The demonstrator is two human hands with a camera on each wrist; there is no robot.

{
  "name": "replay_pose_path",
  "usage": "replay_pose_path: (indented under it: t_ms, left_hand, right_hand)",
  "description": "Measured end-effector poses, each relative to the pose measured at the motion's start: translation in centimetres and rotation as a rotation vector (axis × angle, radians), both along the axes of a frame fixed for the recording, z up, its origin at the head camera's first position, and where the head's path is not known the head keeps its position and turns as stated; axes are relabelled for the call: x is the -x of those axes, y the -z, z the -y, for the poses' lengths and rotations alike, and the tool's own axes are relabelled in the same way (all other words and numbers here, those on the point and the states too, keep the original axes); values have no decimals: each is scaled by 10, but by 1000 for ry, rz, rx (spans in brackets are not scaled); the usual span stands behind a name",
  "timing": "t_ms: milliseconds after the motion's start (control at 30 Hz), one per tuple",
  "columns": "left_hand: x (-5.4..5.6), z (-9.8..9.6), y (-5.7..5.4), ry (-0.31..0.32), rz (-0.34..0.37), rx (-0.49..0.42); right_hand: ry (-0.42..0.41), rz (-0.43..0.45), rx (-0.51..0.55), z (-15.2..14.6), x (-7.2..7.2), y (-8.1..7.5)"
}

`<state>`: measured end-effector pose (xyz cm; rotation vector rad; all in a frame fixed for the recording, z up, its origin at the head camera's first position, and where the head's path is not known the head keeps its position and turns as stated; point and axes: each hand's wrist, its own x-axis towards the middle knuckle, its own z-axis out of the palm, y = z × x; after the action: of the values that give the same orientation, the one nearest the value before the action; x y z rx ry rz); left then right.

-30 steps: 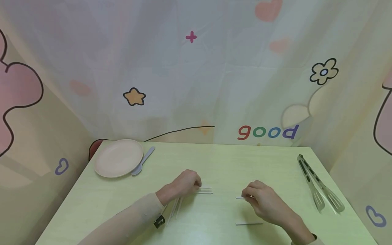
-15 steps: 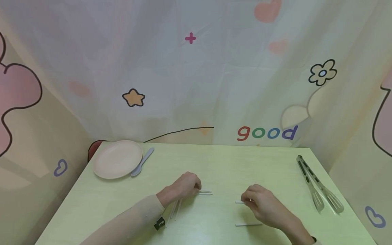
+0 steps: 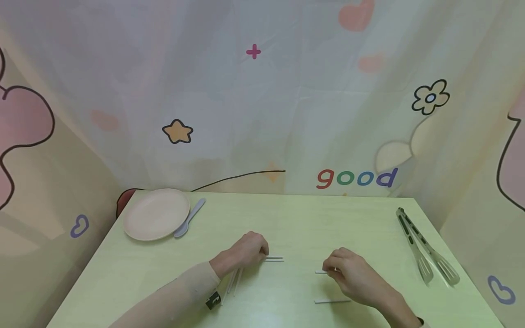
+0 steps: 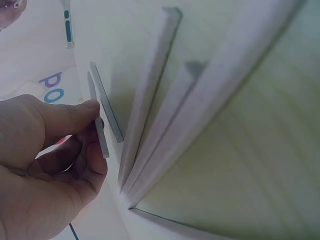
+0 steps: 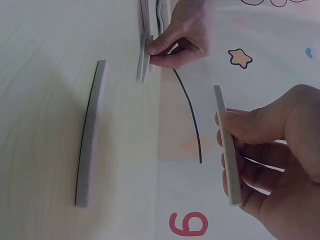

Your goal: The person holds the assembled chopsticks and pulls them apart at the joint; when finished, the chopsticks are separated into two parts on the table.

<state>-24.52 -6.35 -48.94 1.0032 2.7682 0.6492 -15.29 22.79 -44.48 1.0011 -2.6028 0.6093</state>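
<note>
left hand (image 3: 246, 249) pinched one stick (image 4: 98, 117) just beside a flat stick (image 4: 106, 103), loose sticks (image 4: 154, 75) on its near side | right hand (image 3: 348, 272) pinched another stick (image 5: 228, 145), a lone stick (image 5: 91, 135) lay nearer | layout seemed partway: held sticks not yet released

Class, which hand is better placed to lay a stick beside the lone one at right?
Likely the right hand: it pinches a stick near the lone stick; the left hand is farther away.

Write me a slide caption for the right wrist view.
The right hand pinches a pale stick; a second stick lies on the table, and the left hand pinches a third stick farther off.
</note>
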Motion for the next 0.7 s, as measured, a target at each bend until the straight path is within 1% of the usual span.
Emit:
replay_pose_path:
  t_ms: [267, 433, 700]
  left_hand:
    - [1, 0, 4, -8, 4, -9]
    - [1, 0, 5, -11, 10, -8]
    - [2, 1, 5, -13, 22, 7]
  right_hand:
    - [-3, 0, -5, 0, 0, 2]
    - [-6, -6, -3, -1, 0, 4]
    - [-2, 54, -23, -1, -3, 6]
